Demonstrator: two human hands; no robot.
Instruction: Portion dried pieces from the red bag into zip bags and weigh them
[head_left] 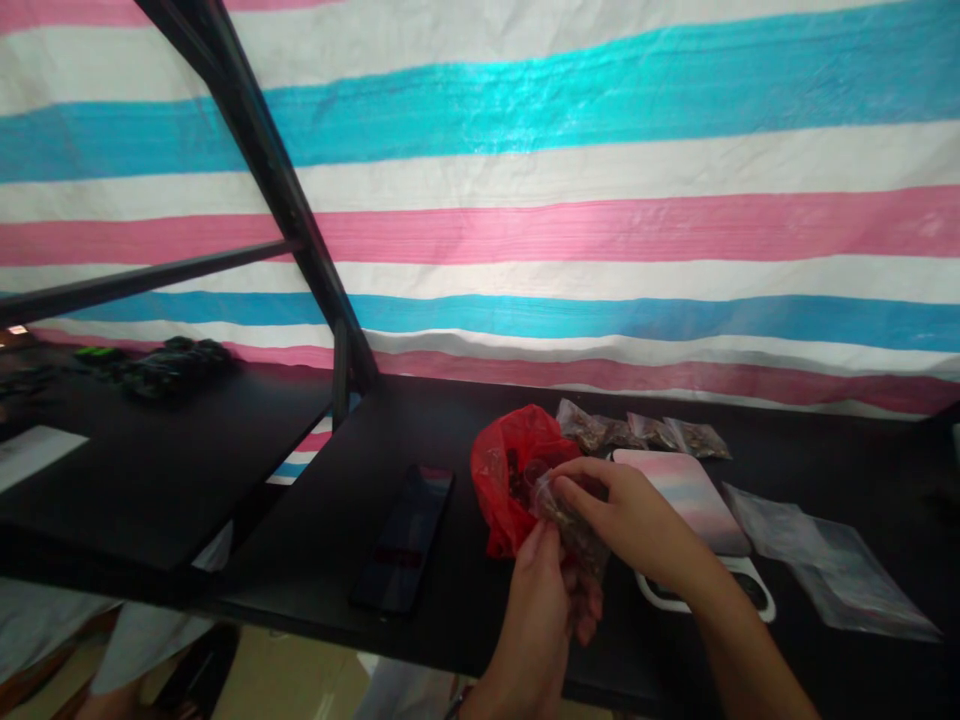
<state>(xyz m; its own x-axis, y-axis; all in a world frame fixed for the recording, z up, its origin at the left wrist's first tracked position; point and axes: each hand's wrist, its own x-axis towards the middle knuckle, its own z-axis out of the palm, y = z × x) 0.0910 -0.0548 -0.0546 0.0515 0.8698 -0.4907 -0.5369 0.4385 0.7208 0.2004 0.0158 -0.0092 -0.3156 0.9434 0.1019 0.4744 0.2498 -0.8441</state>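
Both hands meet over the near edge of the black desk [450, 420], sharing one small clear bag [574, 525] filled with dark brown bits. The left hand [544, 600] comes up from below, its grip narrow and closed around the bag's lower part, fingers curled under it. The right hand [637, 520] reaches in from the right, its grip pinched tight on the bag's top edge between thumb and fingertips. Just behind the two grips, touching the bag's far side, sits a crumpled red plastic bag [506, 470], open towards the hands. Beneath the right wrist lies a small scale [694, 500] with a pink and pale blue top, its white base showing nearer the person. Beyond the scale, further from the grips, a row of filled little bags [645, 432] lies flat along the desk. To the right of the right forearm rests a pile of empty clear bags [832, 565]. Left of the left hand, well apart, a dark phone [405, 540] lies face up. A striped tarpaulin [600, 200] hangs behind the desk.
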